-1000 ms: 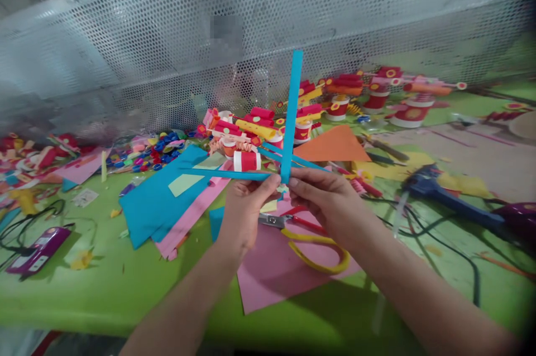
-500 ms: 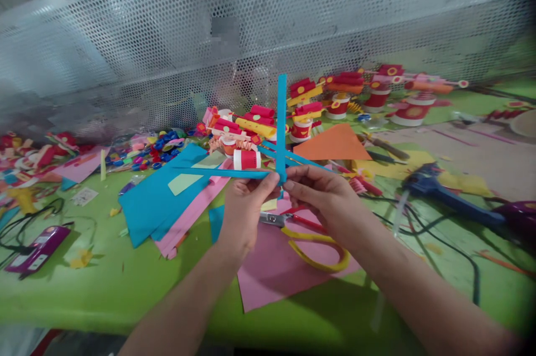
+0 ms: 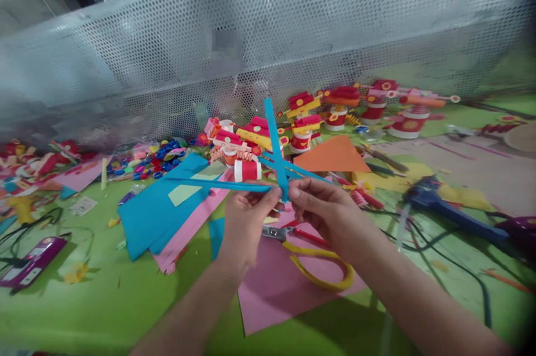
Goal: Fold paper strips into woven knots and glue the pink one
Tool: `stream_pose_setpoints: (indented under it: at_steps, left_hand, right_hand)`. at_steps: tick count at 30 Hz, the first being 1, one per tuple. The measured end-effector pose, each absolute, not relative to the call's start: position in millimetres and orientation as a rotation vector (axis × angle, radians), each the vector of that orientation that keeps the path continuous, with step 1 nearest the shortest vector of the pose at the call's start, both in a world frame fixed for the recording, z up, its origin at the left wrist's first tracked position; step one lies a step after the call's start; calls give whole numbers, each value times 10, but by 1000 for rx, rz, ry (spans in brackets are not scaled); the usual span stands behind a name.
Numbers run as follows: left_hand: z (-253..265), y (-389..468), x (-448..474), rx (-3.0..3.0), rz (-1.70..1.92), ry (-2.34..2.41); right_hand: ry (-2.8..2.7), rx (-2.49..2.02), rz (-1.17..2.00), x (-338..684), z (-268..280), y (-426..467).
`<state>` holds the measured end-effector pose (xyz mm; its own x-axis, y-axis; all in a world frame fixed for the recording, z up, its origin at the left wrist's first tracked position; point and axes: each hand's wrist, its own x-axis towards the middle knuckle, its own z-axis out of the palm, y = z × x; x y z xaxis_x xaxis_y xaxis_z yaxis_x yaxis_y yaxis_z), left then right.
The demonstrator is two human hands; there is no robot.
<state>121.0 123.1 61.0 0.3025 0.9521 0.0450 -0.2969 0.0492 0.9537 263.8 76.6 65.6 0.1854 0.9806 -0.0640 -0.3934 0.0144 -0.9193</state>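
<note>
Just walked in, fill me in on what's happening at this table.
A person pinches crossed blue paper strips between the left hand and the right hand, above a green table. One strip points up, another runs out to the left. Under the hands lie yellow-handled scissors on a pink sheet. A glue gun and red paper figures sit nearby.

Both hands meet above the green desk (image 3: 84, 300), pinching crossed blue paper strips (image 3: 274, 144): the left hand (image 3: 247, 222) grips the strip running leftward, the right hand (image 3: 330, 213) the upright one. Under them lie a pink sheet (image 3: 272, 283) and yellow-handled scissors (image 3: 314, 255); a glue gun (image 3: 439, 205) lies toward the desk's right edge
</note>
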Motion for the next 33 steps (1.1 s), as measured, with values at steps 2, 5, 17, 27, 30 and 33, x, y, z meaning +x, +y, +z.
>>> stream_pose_setpoints:
  at_steps: [2,5,17,27,30,33]
  left_hand:
    - [620,1220,1215,1143,1118,760]
    - [618,1213,1223,1141,1123,720]
    - [601,1198,1221,1173,1112,707]
    - [613,1201,1197,1285,1168,724]
    - [617,1199,1203,1263,1138,748]
    - [618,1201,1205,1233,1120,776]
  right_hand:
    - [-748,-1010,1246,2634,675,760]
    - [-735,-993,1263,2633,701,751]
    - [-805,-912,1311,2714,612,765]
    - [-810,-970,1277,2710,657,771]
    - [-777,-972,1273,2704,657,771]
    - [-757,-959,1293,2710,658,763]
